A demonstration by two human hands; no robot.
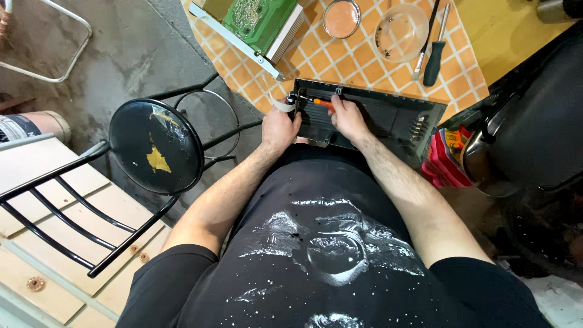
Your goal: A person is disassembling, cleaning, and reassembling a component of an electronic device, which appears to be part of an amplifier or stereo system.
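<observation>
A black panel (388, 118) lies at the counter (364, 58) edge, against the person's lap. The right grip (347, 115) is closed around an orange-handled screwdriver (316, 101), its tip at the panel's left corner. Just left of it, the left grip (280, 129) clamps that corner. Beyond both lie a green circuit board (258, 21), two bowls (401, 30) and more screwdrivers (434, 61). A black stool (155, 146) stands left.

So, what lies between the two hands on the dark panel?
In the head view, between the left hand and the right hand lies a bare strip of the dark panel, crossed above by the orange-handled screwdriver held in the right hand.
</observation>
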